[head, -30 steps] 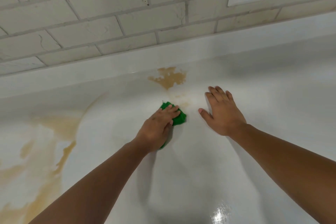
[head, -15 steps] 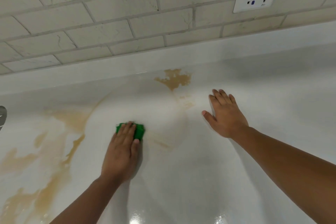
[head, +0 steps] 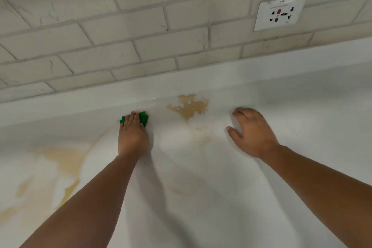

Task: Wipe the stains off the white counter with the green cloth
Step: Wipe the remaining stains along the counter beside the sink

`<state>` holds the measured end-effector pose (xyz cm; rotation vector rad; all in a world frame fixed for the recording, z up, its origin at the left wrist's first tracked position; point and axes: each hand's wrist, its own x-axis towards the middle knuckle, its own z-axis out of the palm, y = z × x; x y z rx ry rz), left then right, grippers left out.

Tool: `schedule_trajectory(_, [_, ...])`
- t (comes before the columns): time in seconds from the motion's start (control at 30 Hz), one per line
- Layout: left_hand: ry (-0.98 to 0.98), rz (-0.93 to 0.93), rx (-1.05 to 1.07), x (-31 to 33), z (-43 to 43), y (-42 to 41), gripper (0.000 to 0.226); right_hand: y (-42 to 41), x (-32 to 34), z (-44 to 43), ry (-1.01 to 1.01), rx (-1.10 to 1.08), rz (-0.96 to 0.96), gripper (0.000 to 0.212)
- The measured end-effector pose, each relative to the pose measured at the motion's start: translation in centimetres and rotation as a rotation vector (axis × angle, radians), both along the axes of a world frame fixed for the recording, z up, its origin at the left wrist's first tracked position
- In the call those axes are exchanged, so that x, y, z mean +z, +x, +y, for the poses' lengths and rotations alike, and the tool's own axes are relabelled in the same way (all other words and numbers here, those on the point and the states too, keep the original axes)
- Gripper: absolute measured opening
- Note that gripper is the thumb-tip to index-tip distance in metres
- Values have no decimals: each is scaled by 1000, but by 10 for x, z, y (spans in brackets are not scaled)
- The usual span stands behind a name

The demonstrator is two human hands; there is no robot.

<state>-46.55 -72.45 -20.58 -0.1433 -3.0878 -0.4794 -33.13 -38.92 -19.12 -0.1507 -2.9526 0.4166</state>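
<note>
Head view: left hand [head: 132,136] flat on the cloth [head: 144,118], palm pressing it to the counter [head: 201,217], fingers laid over rather than clenched round it; green edges showing at 12 and 1 o'clock of the knuckles. Cloth up against the back upstand, at about 11 o'clock from frame centre. Probably held flat so as to spread pressure and scrub a broad path.

Right hand [head: 251,133] grasping nothing, fingers loosely curled, fingertips and heel on bare counter at 3 o'clock of the cloth; likely a brace for the reach.

Between the hands, a tan stain [head: 189,107] at 3 o'clock of the cloth, near but untouched. Larger yellow smears [head: 66,159] at 7 o'clock of the left hand. Clean arc between them suggests the task is partway done.

Socket [head: 280,12] on the tile wall [head: 120,36] at 1 o'clock. No containers in sight.
</note>
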Motion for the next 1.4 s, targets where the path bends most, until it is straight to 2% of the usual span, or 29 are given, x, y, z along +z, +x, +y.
schedule_trajectory(0.2, [44, 52, -295, 3, 35, -43, 49, -17, -21, 23, 75, 16, -73, 73])
schedule_trajectory(0.27, [92, 105, -286, 1, 38, -44, 48, -18, -24, 25, 86, 20, -62, 70])
schedule_trajectory(0.33, [140, 149, -159, 0, 40, -34, 45, -18, -24, 25, 84, 30, -61, 69])
schedule_trajectory(0.43, [112, 120, -90, -3, 45, -30, 45, -19, -22, 25, 76, 30, -71, 69])
schedule_trajectory(0.63, [71, 72, -315, 5, 70, -49, 48, -19, -19, 23, 78, 43, -89, 72])
schedule_trajectory(0.77, [63, 82, -414, 3, 94, -49, 61, -20, -20, 23, 67, 37, -98, 73])
schedule_trajectory(0.97, [204, 119, -514, 3, 127, -55, 40, -19, -19, 23, 53, 37, -94, 75])
schedule_trajectory(1.13, [334, 47, -457, 10, 162, -59, 32, -18, -18, 22, 37, 37, -90, 75])
schedule_trajectory(1.23, [365, -14, -556, 11, 183, -58, 32, -19, -18, 22, 26, 33, -94, 75])
schedule_trajectory(1.4, [275, -102, -749, 6, 187, -63, 34, -18, -18, 23, 16, 32, -91, 74])
